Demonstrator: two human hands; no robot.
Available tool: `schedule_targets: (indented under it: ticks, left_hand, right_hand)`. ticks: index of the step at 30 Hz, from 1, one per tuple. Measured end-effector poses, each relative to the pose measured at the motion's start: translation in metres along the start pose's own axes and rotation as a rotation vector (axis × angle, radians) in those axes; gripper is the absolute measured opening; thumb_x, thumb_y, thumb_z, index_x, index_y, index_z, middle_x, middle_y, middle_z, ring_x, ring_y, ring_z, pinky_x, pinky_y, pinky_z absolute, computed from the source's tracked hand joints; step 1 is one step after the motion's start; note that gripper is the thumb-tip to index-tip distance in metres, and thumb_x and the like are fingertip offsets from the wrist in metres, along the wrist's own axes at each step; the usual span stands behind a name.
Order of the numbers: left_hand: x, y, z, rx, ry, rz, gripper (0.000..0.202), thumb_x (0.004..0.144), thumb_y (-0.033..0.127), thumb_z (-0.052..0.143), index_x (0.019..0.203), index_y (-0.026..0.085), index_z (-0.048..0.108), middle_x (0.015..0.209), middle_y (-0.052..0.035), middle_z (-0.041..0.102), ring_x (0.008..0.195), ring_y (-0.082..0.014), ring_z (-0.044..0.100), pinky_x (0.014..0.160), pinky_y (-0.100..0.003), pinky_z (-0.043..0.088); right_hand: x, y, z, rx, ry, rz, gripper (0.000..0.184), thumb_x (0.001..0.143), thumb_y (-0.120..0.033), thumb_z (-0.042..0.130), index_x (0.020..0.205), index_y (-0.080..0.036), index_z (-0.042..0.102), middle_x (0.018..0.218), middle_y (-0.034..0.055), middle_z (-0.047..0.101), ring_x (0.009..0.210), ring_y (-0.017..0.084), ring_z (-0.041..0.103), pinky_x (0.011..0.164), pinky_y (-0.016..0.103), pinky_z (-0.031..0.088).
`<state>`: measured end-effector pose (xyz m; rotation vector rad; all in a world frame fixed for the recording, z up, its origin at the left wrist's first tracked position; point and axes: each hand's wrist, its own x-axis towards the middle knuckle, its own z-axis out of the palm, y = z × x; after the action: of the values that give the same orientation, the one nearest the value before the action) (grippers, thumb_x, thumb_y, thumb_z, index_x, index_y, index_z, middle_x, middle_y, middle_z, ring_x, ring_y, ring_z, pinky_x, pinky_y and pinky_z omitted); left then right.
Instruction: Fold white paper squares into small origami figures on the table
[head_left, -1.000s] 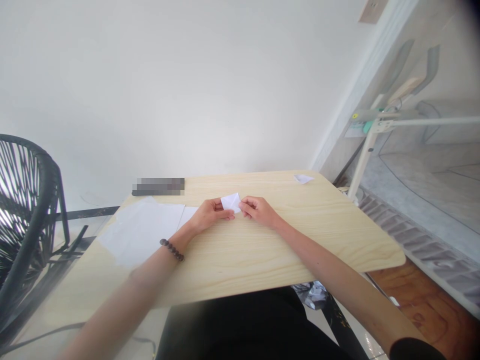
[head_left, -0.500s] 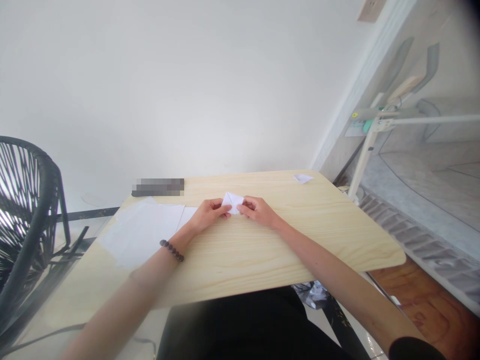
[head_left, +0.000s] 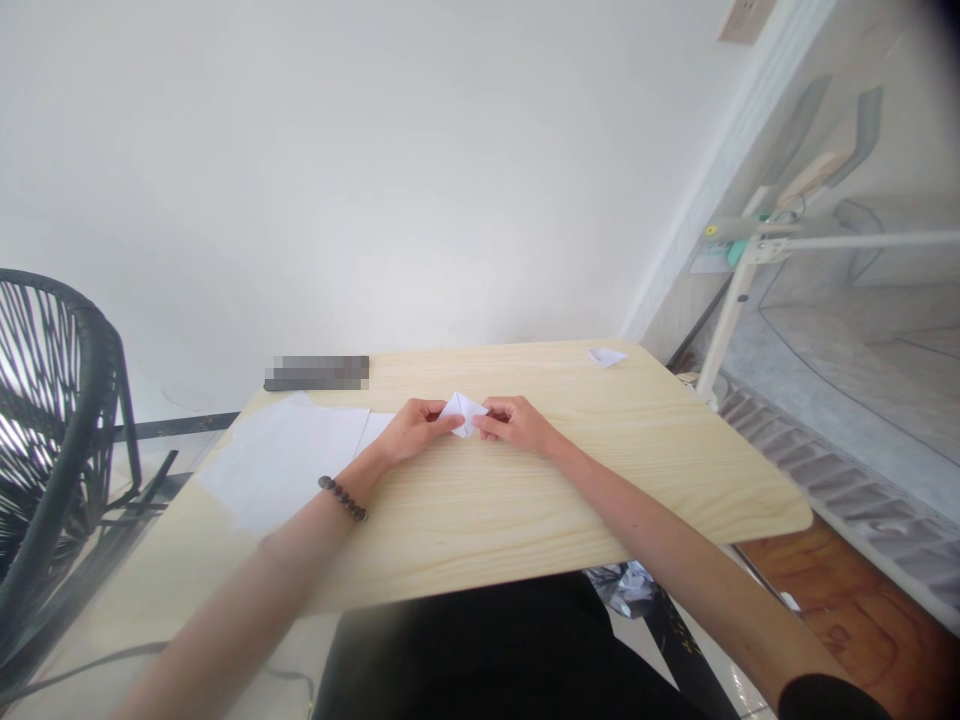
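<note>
A small piece of folded white paper (head_left: 463, 408) is held just over the middle of the table (head_left: 540, 510), its top corner pointing away from me. My left hand (head_left: 414, 430) pinches its left side, thumb in front. On the opposite side my right hand (head_left: 517, 424) grips the paper between thumb and fingers. A crease runs down from the top corner. The fingertips behind the paper are partly hidden.
White paper sheets (head_left: 292, 460) lie overlapping on the table's left, partly beneath my left forearm. A dark pixelated object (head_left: 316, 373) sits at the back left edge. Another folded paper (head_left: 607, 357) rests at the back right. A black woven chair (head_left: 82, 320) stands left.
The folded paper has turned slightly and now looks more like a diamond, with its lower corner showing. Both hands keep their hold in nearly the same place.
</note>
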<state>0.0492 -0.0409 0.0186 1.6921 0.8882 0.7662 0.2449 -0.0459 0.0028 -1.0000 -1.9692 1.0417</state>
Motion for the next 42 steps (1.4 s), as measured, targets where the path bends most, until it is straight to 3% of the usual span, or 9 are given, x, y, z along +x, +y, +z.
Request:
schedule_targets:
  ticks: [4,8,13,20,27,34,42]
  left_hand:
    - [0.0023,-0.0033,0.0020,-0.009,0.053,0.008,0.033,0.067,0.040,0.059,0.084,0.012,0.063,0.079,-0.0051,0.064,0.072,-0.0166,0.056,0.069,-0.028,0.043]
    - [0.0039,-0.0073,0.0026,-0.106,0.062,-0.039,0.037,0.063,0.039,0.064,0.089,0.012,0.062,0.082,-0.0064,0.065,0.077,-0.0188,0.058,0.072,-0.031,0.045]
    - [0.0036,-0.0076,0.0008,-0.203,0.052,-0.118,0.042,0.064,0.045,0.062,0.089,0.011,0.064,0.082,-0.0088,0.066,0.079,-0.0218,0.060,0.076,-0.036,0.046]
    - [0.0035,-0.0082,-0.0014,-0.153,0.076,-0.121,0.041,0.063,0.045,0.062,0.086,0.012,0.064,0.079,-0.0085,0.066,0.077,-0.0215,0.061,0.072,-0.034,0.048]
    - [0.0057,-0.0095,-0.0003,-0.194,0.182,-0.058,0.036,0.067,0.040,0.061,0.088,0.011,0.058,0.079,-0.0060,0.063,0.067,-0.0139,0.058,0.066,-0.030,0.049]
    - [0.0030,-0.0072,0.0003,-0.176,0.055,-0.058,0.037,0.063,0.032,0.067,0.090,0.010,0.055,0.078,-0.0083,0.064,0.074,-0.0181,0.060,0.070,-0.034,0.048]
    - [0.0045,-0.0087,-0.0016,-0.155,0.021,-0.045,0.030,0.061,0.030,0.068,0.081,0.010,0.061,0.078,-0.0071,0.065,0.072,-0.0170,0.059,0.073,-0.033,0.045]
  right_hand:
    - [0.0016,0.0002,-0.0004,0.000,0.072,-0.006,0.027,0.076,-0.039,0.047,0.075,-0.014,0.055,0.059,-0.0001,0.056,0.050,0.007,0.050,0.050,0.019,0.038]
    - [0.0029,0.0018,-0.0014,-0.005,0.118,-0.008,0.030,0.078,-0.040,0.045,0.074,-0.013,0.056,0.058,0.0004,0.056,0.052,0.008,0.052,0.053,0.019,0.039]
    - [0.0037,0.0027,-0.0021,-0.003,0.115,0.011,0.037,0.080,-0.044,0.040,0.072,-0.013,0.059,0.059,0.0017,0.058,0.052,0.009,0.052,0.055,0.020,0.041]
    - [0.0029,-0.0008,-0.0027,-0.036,0.111,0.007,0.038,0.080,-0.043,0.040,0.070,-0.013,0.062,0.059,0.0022,0.059,0.052,0.009,0.052,0.054,0.019,0.040]
    - [0.0015,-0.0010,-0.0010,-0.005,0.083,-0.004,0.037,0.080,-0.040,0.041,0.066,-0.012,0.061,0.061,0.0034,0.060,0.053,0.009,0.053,0.053,0.019,0.041]
    - [0.0012,0.0011,-0.0006,-0.036,0.086,-0.020,0.038,0.081,-0.041,0.039,0.075,-0.011,0.062,0.059,0.0023,0.057,0.052,0.009,0.051,0.051,0.019,0.041]
    - [0.0022,0.0028,0.0001,-0.073,0.056,-0.056,0.036,0.082,-0.039,0.038,0.071,-0.012,0.059,0.057,0.0010,0.055,0.052,0.007,0.050,0.052,0.018,0.041]
